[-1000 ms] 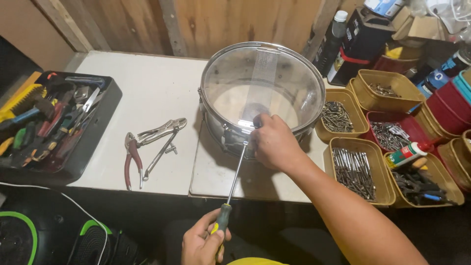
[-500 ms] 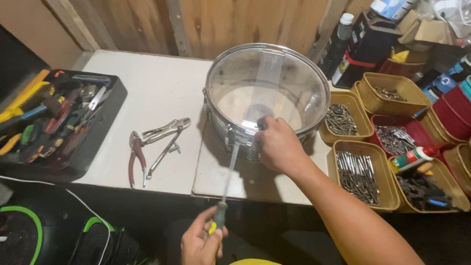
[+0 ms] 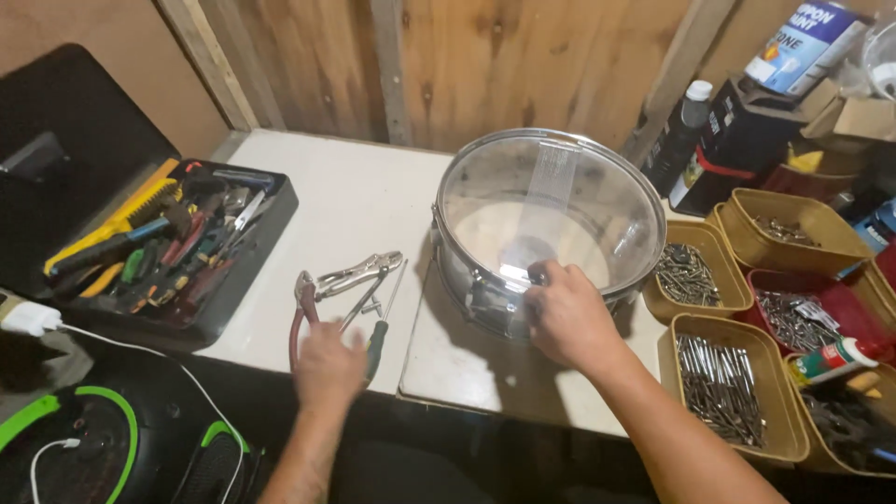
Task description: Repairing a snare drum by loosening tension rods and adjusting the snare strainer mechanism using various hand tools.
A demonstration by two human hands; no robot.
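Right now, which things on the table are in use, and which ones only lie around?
In use: snare drum under right hand; green-handled screwdriver by left hand.

Lying about: locking pliers, red-handled pliers, tool tray, screw tubs.

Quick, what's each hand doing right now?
Left hand: blurred over the green-handled screwdriver beside the pliers; cannot tell whether it grips anything.
Right hand: resting on the near rim of the snare drum, fingers curled, holding no tool.
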